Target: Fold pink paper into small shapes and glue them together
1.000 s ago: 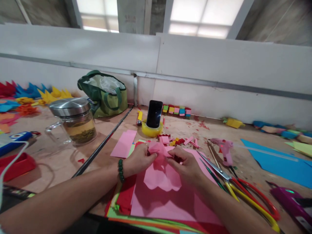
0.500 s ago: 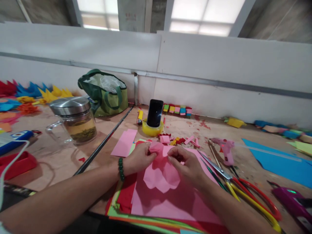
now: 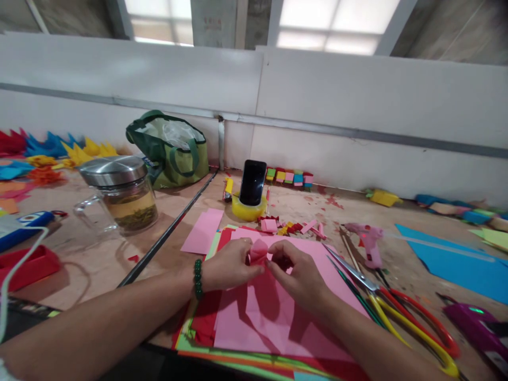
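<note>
Between my two hands is a folded pink paper piece (image 3: pixel 259 251), above a stack of coloured sheets with a pink sheet (image 3: pixel 246 328) on top. My left hand (image 3: pixel 234 264), with a green bead bracelet (image 3: pixel 198 279) at the wrist, pinches the piece from the left, fingers closed. My right hand (image 3: pixel 296 270) grips its right side between thumb and fingertips. The lower part of the paper hangs beneath the fingers, partly lost in shadow.
Scissors (image 3: pixel 369 283) and a pink glue gun (image 3: pixel 370 243) lie to the right, a purple tool (image 3: pixel 472 328) farther right. A phone (image 3: pixel 253 182) stands on a yellow tape roll (image 3: pixel 248 209). A glass mug (image 3: pixel 130 209) and green bag (image 3: pixel 178 159) are at left.
The pink paper, spread into wide petals before, is now gathered into a narrower shape. Both hands have come closer together around it.
</note>
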Action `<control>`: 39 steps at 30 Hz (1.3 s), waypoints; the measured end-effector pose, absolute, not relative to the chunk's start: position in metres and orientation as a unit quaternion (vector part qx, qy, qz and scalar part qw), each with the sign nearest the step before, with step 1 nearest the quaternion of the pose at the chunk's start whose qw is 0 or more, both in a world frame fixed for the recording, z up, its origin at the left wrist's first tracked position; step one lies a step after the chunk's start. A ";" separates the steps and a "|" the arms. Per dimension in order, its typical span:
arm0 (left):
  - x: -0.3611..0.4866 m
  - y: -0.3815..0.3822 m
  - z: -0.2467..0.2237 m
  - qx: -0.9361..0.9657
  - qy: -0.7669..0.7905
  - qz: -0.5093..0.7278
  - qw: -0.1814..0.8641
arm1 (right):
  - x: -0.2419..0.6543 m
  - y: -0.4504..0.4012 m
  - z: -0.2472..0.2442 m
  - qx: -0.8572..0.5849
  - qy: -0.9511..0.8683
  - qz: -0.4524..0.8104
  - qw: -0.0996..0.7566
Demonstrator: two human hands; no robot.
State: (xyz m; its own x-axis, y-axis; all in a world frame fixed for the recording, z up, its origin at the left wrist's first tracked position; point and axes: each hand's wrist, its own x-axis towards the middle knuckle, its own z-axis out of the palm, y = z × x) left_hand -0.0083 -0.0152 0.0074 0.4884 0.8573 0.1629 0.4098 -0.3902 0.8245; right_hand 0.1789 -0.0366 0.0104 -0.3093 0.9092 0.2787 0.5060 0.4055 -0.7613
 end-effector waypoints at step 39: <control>-0.011 -0.016 0.012 0.828 0.400 0.286 0.269 | 0.181 -0.046 0.035 -0.400 -0.693 0.327 0.502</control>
State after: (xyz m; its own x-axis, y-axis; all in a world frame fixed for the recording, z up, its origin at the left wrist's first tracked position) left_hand -0.0106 -0.0159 0.0116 0.5167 0.8162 0.2585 0.5090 -0.5356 0.6738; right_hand 0.1814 -0.0456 0.0351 -0.1760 0.8835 0.4341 0.2262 0.4655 -0.8557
